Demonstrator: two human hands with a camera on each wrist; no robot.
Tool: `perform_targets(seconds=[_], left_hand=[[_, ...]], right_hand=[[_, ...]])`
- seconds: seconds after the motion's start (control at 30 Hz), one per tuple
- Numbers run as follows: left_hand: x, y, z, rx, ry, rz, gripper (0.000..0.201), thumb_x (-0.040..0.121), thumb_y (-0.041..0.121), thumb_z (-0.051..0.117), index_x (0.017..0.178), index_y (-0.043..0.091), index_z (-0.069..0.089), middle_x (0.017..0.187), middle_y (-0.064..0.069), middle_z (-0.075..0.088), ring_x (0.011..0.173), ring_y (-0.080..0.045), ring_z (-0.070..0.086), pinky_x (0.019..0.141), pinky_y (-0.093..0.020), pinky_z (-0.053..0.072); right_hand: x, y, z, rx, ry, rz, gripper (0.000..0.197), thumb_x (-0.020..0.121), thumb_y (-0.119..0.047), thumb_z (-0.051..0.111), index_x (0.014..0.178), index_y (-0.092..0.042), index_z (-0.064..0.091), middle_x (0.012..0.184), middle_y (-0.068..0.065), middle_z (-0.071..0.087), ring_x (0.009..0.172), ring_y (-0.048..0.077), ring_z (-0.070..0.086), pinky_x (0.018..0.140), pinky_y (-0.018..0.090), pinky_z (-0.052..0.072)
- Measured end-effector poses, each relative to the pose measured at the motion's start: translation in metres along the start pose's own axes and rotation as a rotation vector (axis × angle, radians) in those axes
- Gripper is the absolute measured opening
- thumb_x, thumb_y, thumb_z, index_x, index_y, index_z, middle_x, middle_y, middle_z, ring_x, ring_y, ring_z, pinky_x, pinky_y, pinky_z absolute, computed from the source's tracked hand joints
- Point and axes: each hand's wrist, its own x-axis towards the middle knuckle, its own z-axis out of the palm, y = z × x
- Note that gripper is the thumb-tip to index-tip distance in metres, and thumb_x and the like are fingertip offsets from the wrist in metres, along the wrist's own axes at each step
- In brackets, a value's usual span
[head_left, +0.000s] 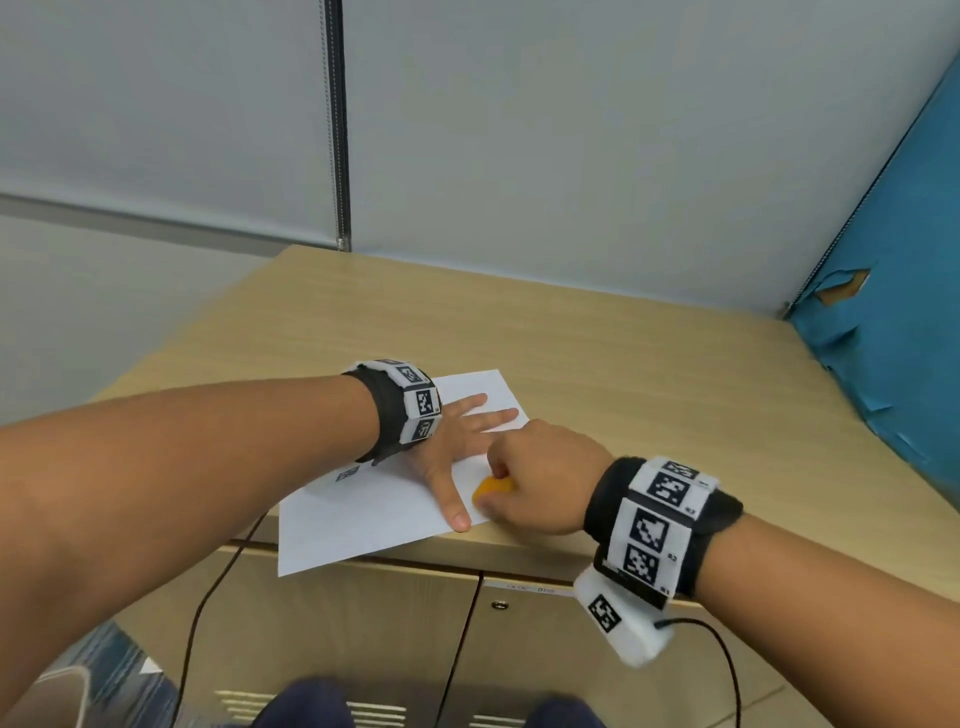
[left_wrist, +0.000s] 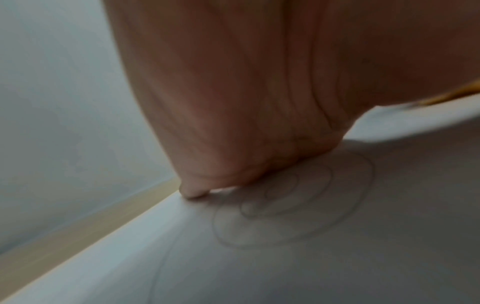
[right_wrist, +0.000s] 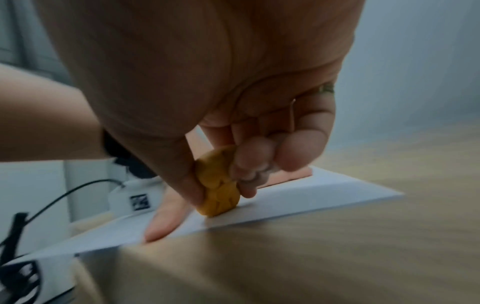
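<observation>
A white sheet of paper (head_left: 363, 514) lies on the wooden cabinet top (head_left: 597, 374), its near corner hanging over the front edge. My left hand (head_left: 462, 441) lies flat on the sheet with fingers spread and thumb stretched toward me. My right hand (head_left: 540, 478) pinches a round orange eraser (head_left: 492, 490) between thumb and fingers, its edge touching the paper (right_wrist: 298, 195) beside the left thumb (right_wrist: 166, 224). The right wrist view shows the orange eraser (right_wrist: 218, 185) upright on the sheet. Faint pencil circles (left_wrist: 293, 207) show on the paper (left_wrist: 337, 257) under my left palm (left_wrist: 246, 102).
A grey wall (head_left: 571, 130) rises behind the cabinet, and a torn blue panel (head_left: 893, 291) closes off the right side. Cabinet doors (head_left: 363, 623) with a keyhole (head_left: 500, 604) face me below the top. Thin black cables (head_left: 208, 597) hang from both wrist units.
</observation>
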Motion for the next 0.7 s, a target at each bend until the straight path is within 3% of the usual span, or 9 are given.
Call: perform_targets(seconds=[0.07,0.13,0.23,0.27,0.33,0.47,0.6,0.63,0.7], left_hand=[[0.000,0.000,0.002,-0.012,0.005,-0.022,0.126,0.072,0.070,0.070,0.151,0.038,-0.023,0.157,0.007,-0.035,0.145,-0.028,-0.031,0.113,-0.053,-0.014],[0.001,0.002,0.001,-0.005,0.004,-0.037,0.129,0.070,0.072,0.071,0.150,0.038,-0.025,0.158,0.008,-0.034,0.145,-0.027,-0.031,0.113,-0.056,-0.013],[-0.002,0.003,0.000,-0.024,0.007,-0.031,0.125,0.073,0.068,0.071,0.153,0.036,-0.019,0.159,0.005,-0.032,0.145,-0.028,-0.031,0.111,-0.049,-0.018],[-0.003,0.004,-0.001,-0.039,0.016,-0.025,0.122,0.074,0.066,0.071,0.154,0.035,-0.016,0.159,0.003,-0.032,0.145,-0.028,-0.031,0.108,-0.044,-0.020],[-0.005,0.005,-0.002,-0.043,0.029,-0.008,0.119,0.076,0.064,0.071,0.155,0.034,-0.013,0.159,0.003,-0.031,0.145,-0.027,-0.030,0.106,-0.040,-0.022],[-0.002,0.003,0.000,-0.020,0.015,-0.042,0.128,0.070,0.072,0.071,0.150,0.039,-0.024,0.159,0.008,-0.032,0.146,-0.029,-0.029,0.112,-0.057,-0.014],[-0.004,0.004,0.002,-0.065,0.046,-0.012,0.118,0.074,0.065,0.072,0.156,0.035,-0.009,0.159,0.007,-0.030,0.145,-0.025,-0.030,0.102,-0.036,-0.022],[-0.004,0.004,0.002,-0.062,0.047,-0.007,0.118,0.075,0.066,0.071,0.156,0.036,-0.009,0.159,0.008,-0.029,0.145,-0.024,-0.030,0.105,-0.038,-0.022],[-0.003,0.003,0.003,-0.040,0.040,-0.031,0.125,0.071,0.071,0.071,0.151,0.040,-0.019,0.159,0.010,-0.030,0.146,-0.027,-0.029,0.112,-0.055,-0.015]], right_hand=[[0.010,0.020,-0.010,0.025,0.014,0.100,0.024,0.089,-0.036,0.059,0.069,-0.023,0.056,0.073,0.001,0.058,0.069,0.023,0.057,0.052,0.027,0.038],[0.019,0.032,-0.016,0.014,0.068,0.199,0.026,0.087,-0.033,0.058,0.068,-0.020,0.048,0.074,0.001,0.055,0.067,0.023,0.056,0.053,0.027,0.037],[0.013,0.003,-0.006,-0.035,0.052,0.073,0.025,0.090,-0.032,0.058,0.075,-0.020,0.041,0.072,-0.002,0.047,0.071,0.024,0.053,0.056,0.027,0.036],[0.008,-0.008,-0.001,-0.012,0.029,-0.007,0.027,0.090,-0.032,0.059,0.073,-0.022,0.041,0.069,-0.004,0.046,0.069,0.022,0.053,0.056,0.027,0.036],[0.009,-0.003,-0.005,0.010,-0.016,-0.021,0.029,0.089,-0.034,0.062,0.068,-0.023,0.045,0.067,-0.006,0.049,0.063,0.015,0.051,0.055,0.027,0.036],[0.024,0.029,-0.017,0.006,0.067,0.175,0.028,0.086,-0.032,0.059,0.065,-0.020,0.046,0.069,-0.001,0.051,0.060,0.018,0.051,0.052,0.026,0.036],[0.009,-0.005,0.000,0.045,-0.003,-0.040,0.026,0.087,-0.033,0.064,0.072,-0.016,0.052,0.066,-0.003,0.052,0.067,0.022,0.055,0.053,0.027,0.039],[0.013,0.003,-0.004,0.037,0.003,-0.016,0.025,0.086,-0.034,0.064,0.073,-0.013,0.057,0.067,-0.001,0.056,0.067,0.023,0.056,0.054,0.028,0.040],[0.023,0.023,-0.018,0.044,0.053,0.111,0.026,0.085,-0.032,0.062,0.068,-0.012,0.058,0.066,0.002,0.057,0.063,0.024,0.057,0.051,0.028,0.038]])
